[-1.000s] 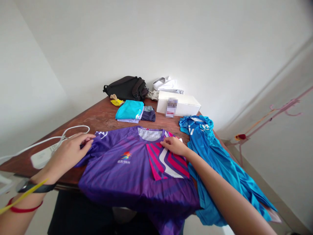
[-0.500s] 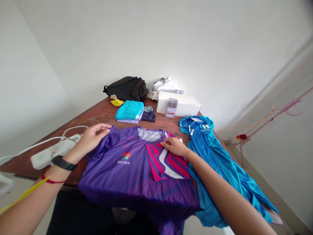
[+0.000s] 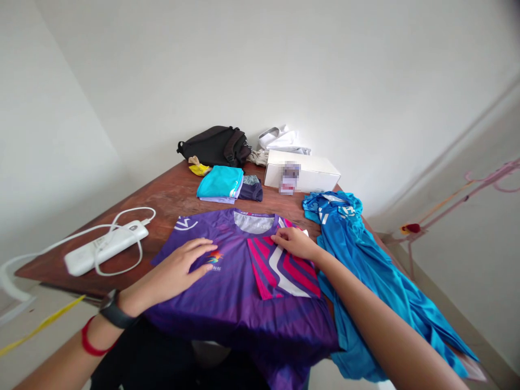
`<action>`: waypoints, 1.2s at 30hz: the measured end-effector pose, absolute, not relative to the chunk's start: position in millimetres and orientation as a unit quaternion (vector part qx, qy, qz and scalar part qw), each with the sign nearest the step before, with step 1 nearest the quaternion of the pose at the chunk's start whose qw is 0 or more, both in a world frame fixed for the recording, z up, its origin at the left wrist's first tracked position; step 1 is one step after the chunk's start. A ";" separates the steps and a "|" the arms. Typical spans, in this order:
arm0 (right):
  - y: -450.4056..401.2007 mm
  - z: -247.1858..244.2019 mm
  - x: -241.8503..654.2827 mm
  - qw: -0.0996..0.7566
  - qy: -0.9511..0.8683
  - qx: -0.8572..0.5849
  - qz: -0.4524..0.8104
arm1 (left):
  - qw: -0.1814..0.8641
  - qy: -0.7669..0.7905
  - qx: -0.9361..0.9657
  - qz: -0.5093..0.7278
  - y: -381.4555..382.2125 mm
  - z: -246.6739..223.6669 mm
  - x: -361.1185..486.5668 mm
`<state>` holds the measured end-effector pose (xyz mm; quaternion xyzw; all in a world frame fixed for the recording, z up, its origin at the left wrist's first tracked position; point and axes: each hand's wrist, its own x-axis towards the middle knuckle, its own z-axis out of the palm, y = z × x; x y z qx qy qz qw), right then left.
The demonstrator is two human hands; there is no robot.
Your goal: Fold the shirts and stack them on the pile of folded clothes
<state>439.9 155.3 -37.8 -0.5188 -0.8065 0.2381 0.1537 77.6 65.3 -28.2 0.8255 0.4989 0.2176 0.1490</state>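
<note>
- Purple jersey (image 3: 239, 319): face up on the near part of a wooden table (image 3: 170, 197), collar toward the far side, lower part hanging past the near edge.
- Progress: the right side is turned in, with a pink-striped panel (image 3: 280, 268) lying across the chest; the left sleeve lies out flat, and the body is not folded up.
- Left hand (image 3: 173, 268): open, fingers spread, palm pressed flat on the chest beside the logo; no pinch.
- Right hand (image 3: 294, 242): open, fingers loosely together, resting on the panel's upper edge near the collar; no clear pinch.
- Blue jersey (image 3: 377, 287): crumpled to the right, trailing off the table edge.
- Teal folded garment (image 3: 219, 181) and navy folded garment (image 3: 251, 190): stacked neatly side by side, far from the hands.
- White power strip (image 3: 106, 246): left of the purple jersey, with a white cable (image 3: 122, 216) looped about it.
- Far end: black bag (image 3: 215, 146), white box (image 3: 303, 170) with a blurred label — contents unseen.
</note>
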 end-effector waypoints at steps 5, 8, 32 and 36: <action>156.5 -39.9 441.3 0.155 -0.804 -0.518 0.248 | 0.051 0.541 0.804 0.242 30.1 -46.3 45.7; 155.6 -38.8 443.3 0.150 -0.799 -0.506 0.290 | 0.004 0.581 0.763 0.283 18.8 -55.9 19.1; 197.5 -7.3 256.9 0.060 -0.842 -0.492 0.213 | -0.110 0.541 0.792 0.260 35.7 -68.2 27.1; 205.7 -11.1 247.4 0.035 -0.831 -0.501 0.240 | -0.085 0.567 0.757 0.312 43.5 -66.3 26.2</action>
